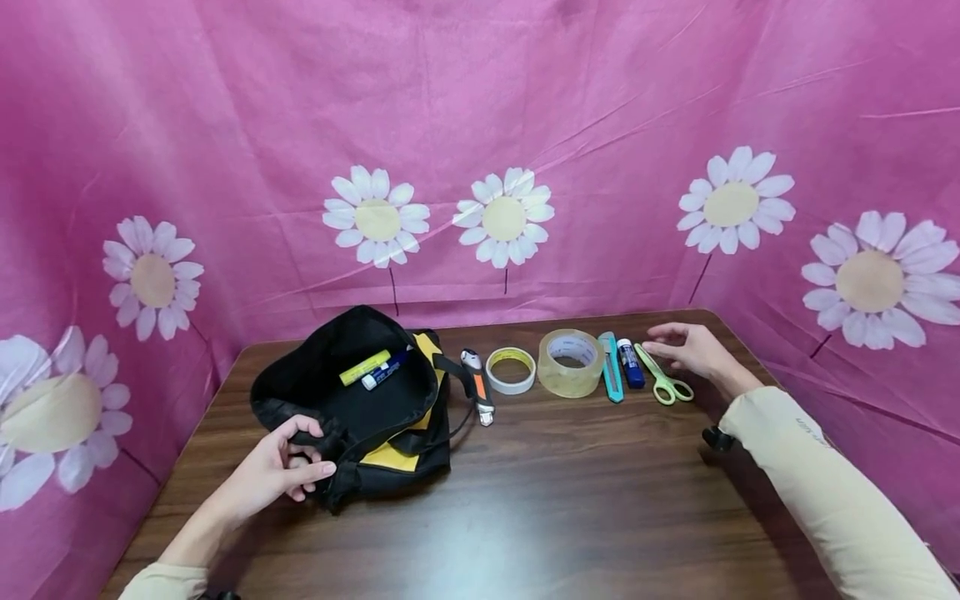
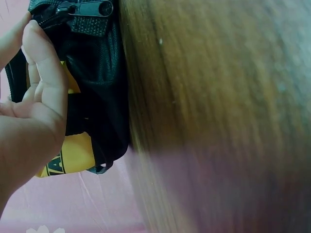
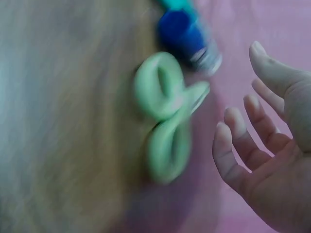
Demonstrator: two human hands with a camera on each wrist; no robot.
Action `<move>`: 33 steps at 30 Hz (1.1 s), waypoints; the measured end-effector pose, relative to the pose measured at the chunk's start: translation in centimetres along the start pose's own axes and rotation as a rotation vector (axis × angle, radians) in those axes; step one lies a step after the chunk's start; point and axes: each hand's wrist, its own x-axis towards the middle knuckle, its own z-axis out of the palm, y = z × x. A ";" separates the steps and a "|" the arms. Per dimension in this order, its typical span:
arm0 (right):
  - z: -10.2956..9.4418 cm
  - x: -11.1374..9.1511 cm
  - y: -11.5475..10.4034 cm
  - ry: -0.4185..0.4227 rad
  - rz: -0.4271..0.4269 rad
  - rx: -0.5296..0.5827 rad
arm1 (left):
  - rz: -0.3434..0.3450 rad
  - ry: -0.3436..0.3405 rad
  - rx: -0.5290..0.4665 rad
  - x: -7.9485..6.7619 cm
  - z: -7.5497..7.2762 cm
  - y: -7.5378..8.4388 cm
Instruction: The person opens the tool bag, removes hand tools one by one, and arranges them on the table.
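A black and yellow zip bag (image 1: pixel 390 483) lies at the left of the table with its mouth gaping. My left hand (image 1: pixel 273 467) pinches the near left rim between thumb and fingers, beside the zip pull (image 2: pixel 92 8). Inside the bag are a yellow marker-like stick (image 1: pixel 364 367) and a blue one with a white end (image 1: pixel 386 371). At the right, my right hand (image 1: pixel 690 350) hovers with fingers loosely spread, holding nothing. Closest to it are light green scissors (image 1: pixel 667 385), handles toward me. A blue glue stick (image 1: pixel 630 363) lies just left of them.
Leftward from the glue stick run a teal box cutter (image 1: pixel 611 367), a wide clear packing tape roll (image 1: pixel 570 382), a smaller white tape roll (image 1: pixel 512 388) and a grey-orange utility knife (image 1: pixel 478 385) by the bag's strap. Pink flowered cloth (image 1: pixel 600 250) hangs behind the wooden table (image 1: pixel 570 500).
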 end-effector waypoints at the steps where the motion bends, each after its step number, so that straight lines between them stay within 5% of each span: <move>1: 0.0 0.1 -0.9 0.003 -0.031 -0.013 | -0.004 0.004 0.002 0.0 0.0 0.0; 7: 1.2 0.2 -8.1 -0.069 -0.185 0.112 | -0.018 0.000 0.000 0.0 0.0 -0.1; 18: 8.3 0.5 -21.0 -0.322 -0.422 0.283 | -0.027 -0.010 -0.009 0.1 0.1 -0.1; 26: 14.6 1.5 -26.6 -0.506 -0.485 0.430 | -0.021 -0.022 -0.036 0.1 0.2 0.1; 33: 18.9 2.5 -29.7 -0.552 -0.544 0.404 | -0.025 -0.022 -0.036 0.1 0.4 0.0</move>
